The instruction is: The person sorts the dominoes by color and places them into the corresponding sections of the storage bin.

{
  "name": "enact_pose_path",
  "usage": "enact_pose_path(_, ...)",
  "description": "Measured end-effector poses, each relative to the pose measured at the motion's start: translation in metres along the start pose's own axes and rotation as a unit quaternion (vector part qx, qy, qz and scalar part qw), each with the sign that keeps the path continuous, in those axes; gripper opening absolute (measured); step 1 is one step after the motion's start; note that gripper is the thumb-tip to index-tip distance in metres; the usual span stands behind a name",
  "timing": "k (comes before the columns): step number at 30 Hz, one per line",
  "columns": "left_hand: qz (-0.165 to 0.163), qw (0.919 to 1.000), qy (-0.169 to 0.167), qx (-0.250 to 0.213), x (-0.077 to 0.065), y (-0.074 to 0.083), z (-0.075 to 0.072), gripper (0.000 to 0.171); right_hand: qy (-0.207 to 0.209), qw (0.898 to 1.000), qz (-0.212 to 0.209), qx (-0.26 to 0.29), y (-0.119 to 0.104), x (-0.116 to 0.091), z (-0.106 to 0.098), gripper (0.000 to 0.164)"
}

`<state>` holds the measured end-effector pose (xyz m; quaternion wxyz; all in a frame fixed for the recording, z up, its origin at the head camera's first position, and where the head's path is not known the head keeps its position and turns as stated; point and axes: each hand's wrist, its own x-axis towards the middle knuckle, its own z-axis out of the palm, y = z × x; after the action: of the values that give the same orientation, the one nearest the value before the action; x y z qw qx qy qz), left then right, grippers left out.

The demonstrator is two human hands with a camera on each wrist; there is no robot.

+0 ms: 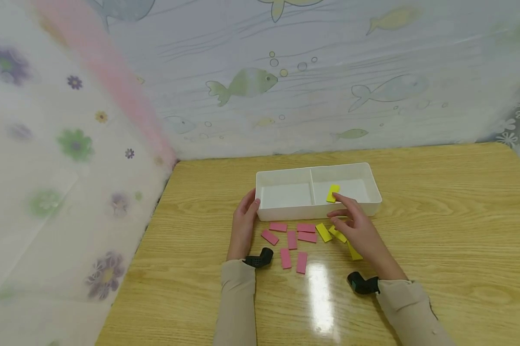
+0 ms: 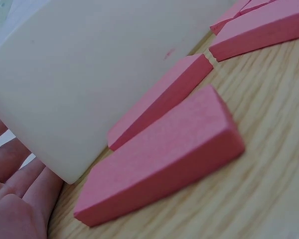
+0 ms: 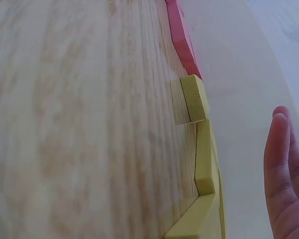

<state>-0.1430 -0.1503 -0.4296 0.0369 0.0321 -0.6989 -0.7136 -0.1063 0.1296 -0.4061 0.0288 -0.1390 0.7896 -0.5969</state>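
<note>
A white two-compartment box (image 1: 284, 213) stands on the table. My left hand (image 1: 243, 218) rests against its left end, thumb near the front corner, with the fingers along the side wall in the left wrist view. My right hand (image 1: 358, 230) reaches over the front wall with its index finger stretched out. That fingertip touches a yellow block (image 1: 332, 190), which overlaps the right compartment. The thumb and another finger stay apart from that block. Beneath this hand lie more yellow blocks (image 1: 323, 232). Several pink blocks (image 1: 285, 258) lie before the box, one pink block (image 2: 154, 159) near the left hand.
The wood-grain table (image 1: 191, 211) extends on both sides of the box. Behind it hangs a sheet (image 1: 312, 105) printed with fish, and a flowered sheet (image 1: 61, 192) covers the left side. Each wrist carries a small black camera (image 1: 364, 283).
</note>
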Motion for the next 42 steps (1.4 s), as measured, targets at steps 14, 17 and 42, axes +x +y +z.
enact_pose_path(14,-0.011,0.9998,0.009,0.012,-0.003,-0.002,0.0,0.042,-0.003,1.0,0.008,-0.019,0.001,-0.002,-0.001,0.054)
enact_pose_path(17,-0.01,0.9999,0.005,0.009,-0.005,0.002,0.0,0.042,-0.006,1.0,0.008,-0.019,-0.007,-0.003,-0.002,0.052)
enact_pose_path(42,-0.001,1.0,-0.003,0.002,-0.005,0.009,0.001,0.045,-0.008,1.0,-0.005,0.017,-0.001,-0.001,-0.007,0.044)
